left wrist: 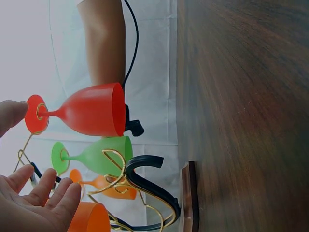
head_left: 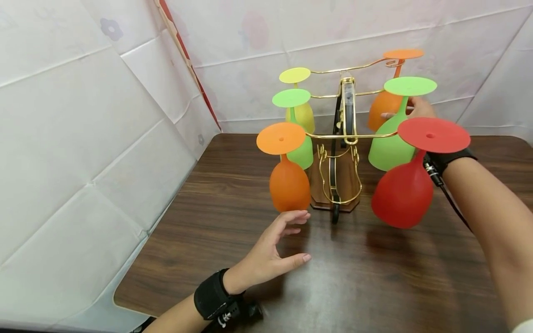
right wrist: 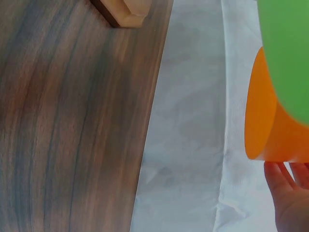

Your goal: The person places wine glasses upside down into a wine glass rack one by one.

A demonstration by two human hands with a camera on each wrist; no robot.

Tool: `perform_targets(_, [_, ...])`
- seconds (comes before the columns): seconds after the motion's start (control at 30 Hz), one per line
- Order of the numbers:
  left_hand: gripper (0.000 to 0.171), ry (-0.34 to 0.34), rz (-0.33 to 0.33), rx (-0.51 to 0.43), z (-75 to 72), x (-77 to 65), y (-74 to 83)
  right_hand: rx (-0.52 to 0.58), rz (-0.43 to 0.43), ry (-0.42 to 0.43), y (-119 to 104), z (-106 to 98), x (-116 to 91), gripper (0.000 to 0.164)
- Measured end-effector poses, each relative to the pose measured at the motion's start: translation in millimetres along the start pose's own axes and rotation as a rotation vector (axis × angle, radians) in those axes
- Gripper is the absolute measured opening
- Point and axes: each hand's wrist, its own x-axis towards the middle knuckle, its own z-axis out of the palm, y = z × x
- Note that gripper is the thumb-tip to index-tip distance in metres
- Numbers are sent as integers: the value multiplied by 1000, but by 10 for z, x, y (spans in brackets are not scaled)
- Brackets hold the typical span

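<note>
A gold wire rack (head_left: 351, 136) holds several plastic wine glasses upside down by their feet. At its far right end, my right hand (head_left: 420, 108) grips the bowl of an orange wine glass (head_left: 380, 107), partly hidden behind a green wine glass (head_left: 389, 145). In the right wrist view, the fingers (right wrist: 277, 181) are against that orange bowl near its rim. My left hand (head_left: 266, 254) is in front of the rack with thumb and fingers spread, holding nothing. Its fingertips are just below the near orange wine glass (head_left: 290, 182). A red wine glass (head_left: 404, 194) hangs at the near right.
Behind the near orange glass, a green glass (head_left: 301, 150) and a yellow glass (head_left: 307, 118) hang on the left side. The rack's wooden base (head_left: 343, 175) stands on the dark wood table (head_left: 225, 194). White sheeting (head_left: 250, 41) surrounds the table's back and left.
</note>
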Motion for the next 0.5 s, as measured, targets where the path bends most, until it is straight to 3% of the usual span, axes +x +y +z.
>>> perform_targets(0.17, [70,1,21,12,-11,18,-14,-8,40,-35,1,-35,68,71])
perform_targets(0.33, [69,2,22,7,-7,21,-23,-68,9,-61,10,-37,100,63])
perform_targets(0.5, [68,1,16,-4,1,20,-24,28,-15,-13,73,7,70,56])
